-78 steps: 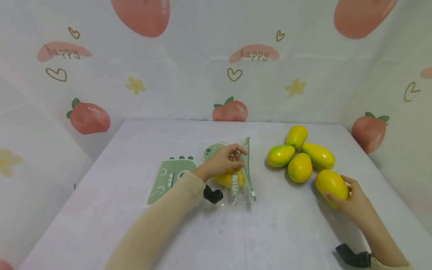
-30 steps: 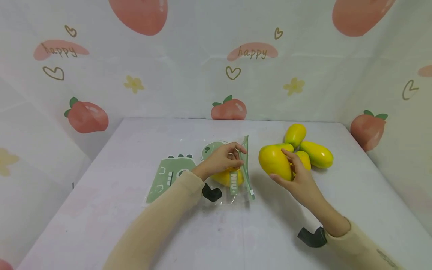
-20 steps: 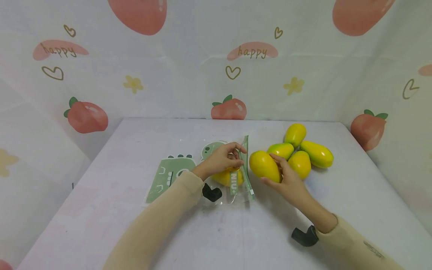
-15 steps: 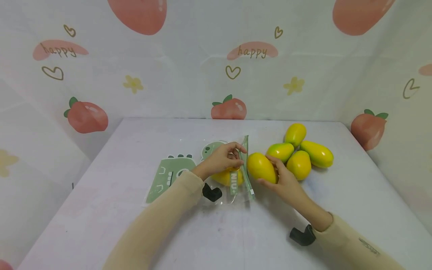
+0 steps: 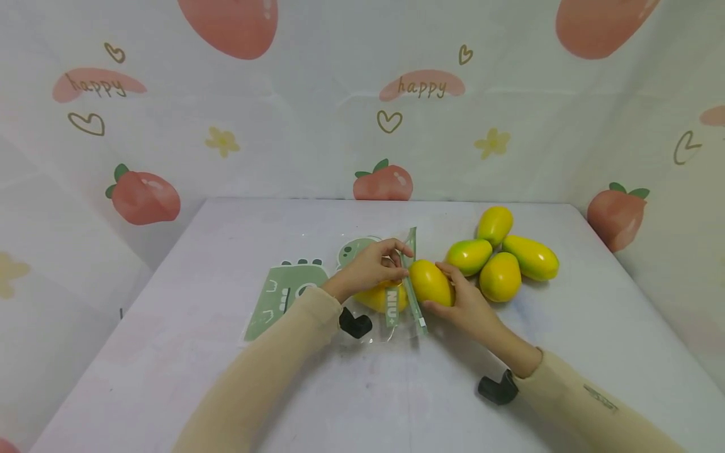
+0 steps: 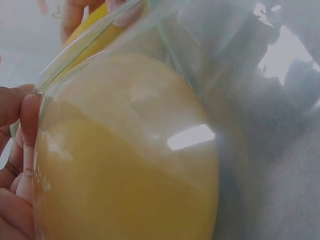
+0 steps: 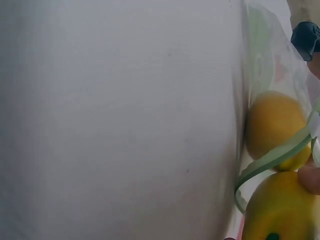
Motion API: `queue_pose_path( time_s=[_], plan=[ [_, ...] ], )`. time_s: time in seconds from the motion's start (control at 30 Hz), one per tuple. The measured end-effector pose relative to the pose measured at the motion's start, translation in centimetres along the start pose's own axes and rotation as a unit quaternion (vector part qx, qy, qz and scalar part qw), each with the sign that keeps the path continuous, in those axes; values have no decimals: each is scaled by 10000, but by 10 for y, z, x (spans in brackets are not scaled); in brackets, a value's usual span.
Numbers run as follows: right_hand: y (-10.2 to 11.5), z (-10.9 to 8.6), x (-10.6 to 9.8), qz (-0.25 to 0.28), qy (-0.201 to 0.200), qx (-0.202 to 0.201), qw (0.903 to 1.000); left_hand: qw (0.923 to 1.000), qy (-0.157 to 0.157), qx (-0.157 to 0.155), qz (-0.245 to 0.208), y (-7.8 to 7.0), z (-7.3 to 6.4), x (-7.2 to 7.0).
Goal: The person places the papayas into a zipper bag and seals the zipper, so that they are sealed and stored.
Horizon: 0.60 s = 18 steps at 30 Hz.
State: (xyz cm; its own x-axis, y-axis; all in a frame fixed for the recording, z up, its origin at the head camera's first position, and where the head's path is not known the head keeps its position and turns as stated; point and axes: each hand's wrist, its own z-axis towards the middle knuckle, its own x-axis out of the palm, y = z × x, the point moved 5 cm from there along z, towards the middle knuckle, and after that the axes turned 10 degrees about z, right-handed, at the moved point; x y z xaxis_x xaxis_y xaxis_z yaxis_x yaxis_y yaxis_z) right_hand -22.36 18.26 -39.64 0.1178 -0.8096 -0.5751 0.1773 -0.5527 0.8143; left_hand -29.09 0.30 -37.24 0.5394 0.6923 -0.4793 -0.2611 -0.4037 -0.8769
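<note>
The left hand (image 5: 370, 267) has its thumb and fingers pinched on the edge of the clear bag (image 5: 392, 308), by the green zip strip (image 5: 412, 286). The right hand (image 5: 467, 308) grips a plump yellow fruit (image 5: 432, 283), thumb on the near side and fingers on the far side, holding it right at the bag's mouth — whether any of it is past the strip, I cannot tell. Beneath the left hand, inside the bag, lies another fruit (image 5: 370, 299), and the bag's green cartoon print (image 5: 283, 296) spreads out to that hand's left. Just beyond the right hand, four loose fruits sit clustered on the white table (image 5: 362, 402): a greenish one (image 5: 469, 257), a rounder one (image 5: 501, 277), a long one (image 5: 531, 258) and the farthest one (image 5: 495, 226).
</note>
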Motion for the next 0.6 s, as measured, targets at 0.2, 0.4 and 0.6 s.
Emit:
queue_pose_path(
  time_s=[0.2, 0.4, 0.6],
  plan=[
    [-3, 5, 1, -13, -34, 112, 9999, 10000, 6, -26, 16, 0, 0, 0],
    [-4, 9, 2, 27, 100, 183, 9998, 9999, 13, -58, 89, 0, 1, 1],
    [-2, 10, 0, -84, 207, 102, 9997, 9999, 15, -11, 159, -1, 2, 1]
  ],
)
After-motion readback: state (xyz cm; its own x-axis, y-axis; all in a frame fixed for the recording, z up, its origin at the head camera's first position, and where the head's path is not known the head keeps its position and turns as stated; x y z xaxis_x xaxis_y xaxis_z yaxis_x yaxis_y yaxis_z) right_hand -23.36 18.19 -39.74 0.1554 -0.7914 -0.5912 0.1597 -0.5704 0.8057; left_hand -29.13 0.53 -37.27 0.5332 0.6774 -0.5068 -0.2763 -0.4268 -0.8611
